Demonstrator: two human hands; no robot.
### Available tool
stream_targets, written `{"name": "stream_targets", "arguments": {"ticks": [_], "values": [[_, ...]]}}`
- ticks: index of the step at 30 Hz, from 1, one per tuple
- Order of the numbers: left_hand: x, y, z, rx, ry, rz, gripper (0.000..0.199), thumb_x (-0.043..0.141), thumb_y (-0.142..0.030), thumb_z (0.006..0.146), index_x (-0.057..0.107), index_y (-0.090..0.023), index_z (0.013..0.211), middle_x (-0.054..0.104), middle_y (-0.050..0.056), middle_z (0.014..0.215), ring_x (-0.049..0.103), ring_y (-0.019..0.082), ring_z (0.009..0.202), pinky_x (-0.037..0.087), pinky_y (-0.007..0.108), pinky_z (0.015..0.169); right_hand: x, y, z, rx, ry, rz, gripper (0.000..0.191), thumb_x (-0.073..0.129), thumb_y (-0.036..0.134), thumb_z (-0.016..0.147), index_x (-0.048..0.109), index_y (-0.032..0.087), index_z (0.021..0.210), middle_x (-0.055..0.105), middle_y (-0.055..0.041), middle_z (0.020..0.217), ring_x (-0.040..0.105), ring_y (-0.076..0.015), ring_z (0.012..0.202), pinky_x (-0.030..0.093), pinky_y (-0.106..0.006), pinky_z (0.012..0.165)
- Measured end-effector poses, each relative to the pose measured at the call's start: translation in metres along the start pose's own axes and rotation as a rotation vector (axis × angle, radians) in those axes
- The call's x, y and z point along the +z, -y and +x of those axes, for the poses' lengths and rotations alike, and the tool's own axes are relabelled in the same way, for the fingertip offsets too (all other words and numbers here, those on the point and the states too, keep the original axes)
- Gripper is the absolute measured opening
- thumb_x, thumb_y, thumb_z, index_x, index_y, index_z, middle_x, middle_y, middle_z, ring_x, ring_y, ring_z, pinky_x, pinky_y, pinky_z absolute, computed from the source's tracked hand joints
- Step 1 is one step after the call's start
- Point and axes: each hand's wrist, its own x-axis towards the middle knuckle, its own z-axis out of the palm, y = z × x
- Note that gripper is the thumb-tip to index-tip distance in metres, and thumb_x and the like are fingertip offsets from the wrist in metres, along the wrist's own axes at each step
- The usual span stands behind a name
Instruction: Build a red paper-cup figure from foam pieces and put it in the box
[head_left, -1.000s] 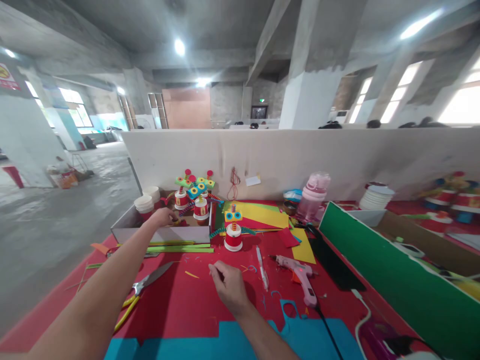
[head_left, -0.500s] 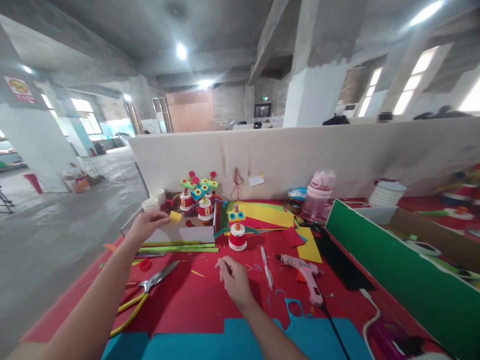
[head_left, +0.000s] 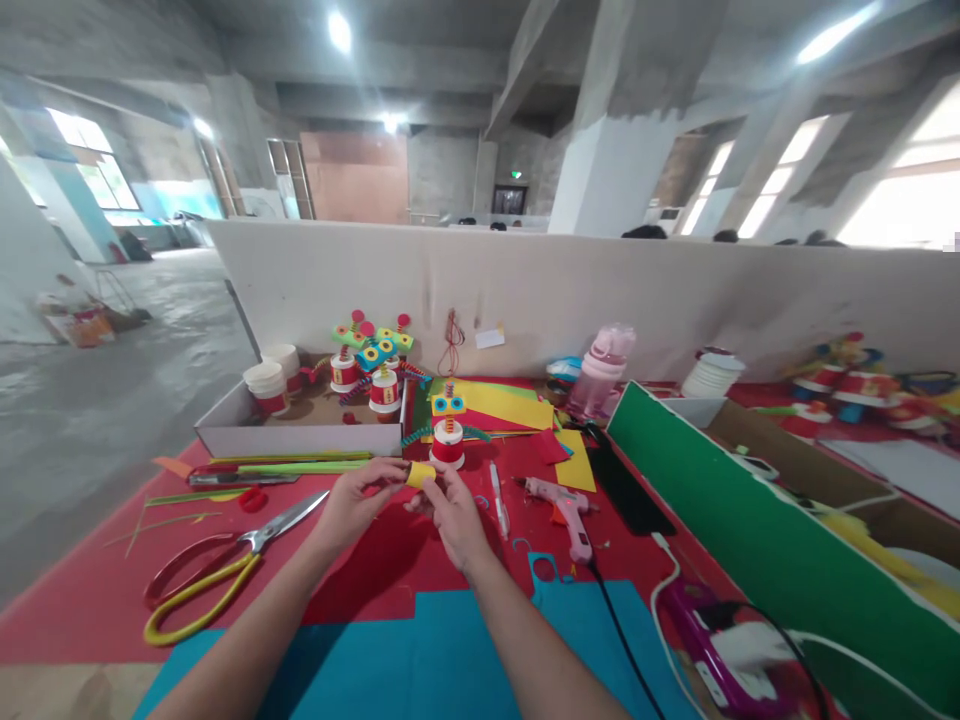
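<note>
Over the red table (head_left: 375, 570), a small yellow paper roll (head_left: 421, 475) is pinched between my two hands. My left hand (head_left: 364, 497) grips its left end with fingertips. From the right, my right hand (head_left: 454, 512) closes thumb and fingers on the other end. Just behind them stands a cup figure (head_left: 448, 440) with a yellow head, blue ring eyes and curled green paper arms. A white pen (head_left: 499, 500) lies to the right of my right hand, and large scissors (head_left: 255, 540) with red and yellow handles lie left of my left hand.
A white box (head_left: 300, 440) with cups and several paper figures stands back left. At right are a pink glue gun (head_left: 566, 505), a black phone-like slab (head_left: 630, 490), a green-sided box (head_left: 720, 530) and a purple power strip (head_left: 712, 640). Blue paper (head_left: 375, 670) covers the near edge.
My left hand has brought the yellow roll from above the white box to the middle, where my right hand now holds it too. The view has shifted down and right.
</note>
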Motion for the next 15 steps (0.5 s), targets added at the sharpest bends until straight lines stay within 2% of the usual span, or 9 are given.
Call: {"name": "stream_targets", "arguments": {"ticks": [4,8,11,15], "values": [[0.005,0.008,-0.008,-0.123,-0.066,-0.1,0.021,0.069,-0.035,0.077,0.073,-0.023,0.094,0.07,0.006,0.097,0.065,0.018,0.082,0.052,0.028,0.074,0.0,-0.001,0.001,-0.119,0.011,-0.157,0.033,0.07,0.038,0.078,0.058,0.025,0.106,0.067,-0.0007,0.094,0.065,-0.0149,0.074,0.055,-0.031,0.075],[0.008,0.014,-0.012,-0.169,-0.06,-0.12,0.016,0.071,-0.035,0.076,0.072,-0.021,0.084,0.068,0.003,0.079,0.061,0.015,0.07,0.049,0.025,0.063,0.003,0.002,-0.002,-0.16,0.056,-0.208,0.036,0.073,0.03,0.075,0.059,0.025,0.108,0.067,-0.0032,0.107,0.064,-0.019,0.097,0.054,-0.032,0.085],[0.006,0.014,-0.011,-0.15,-0.034,-0.102,0.015,0.068,-0.035,0.078,0.072,-0.021,0.079,0.069,0.003,0.078,0.062,0.016,0.072,0.049,0.025,0.065,0.004,0.004,-0.003,-0.105,0.057,-0.184,0.046,0.074,0.031,0.074,0.057,0.026,0.117,0.067,-0.004,0.109,0.066,-0.0185,0.09,0.055,-0.034,0.083],[0.001,0.011,-0.01,-0.122,0.011,-0.061,0.017,0.066,-0.037,0.078,0.072,-0.021,0.075,0.07,0.003,0.075,0.063,0.017,0.073,0.05,0.027,0.069,0.003,0.003,-0.002,-0.086,0.066,-0.226,0.034,0.068,0.038,0.079,0.063,0.023,0.109,0.069,-0.0036,0.101,0.065,-0.0158,0.074,0.056,-0.032,0.074]]}}
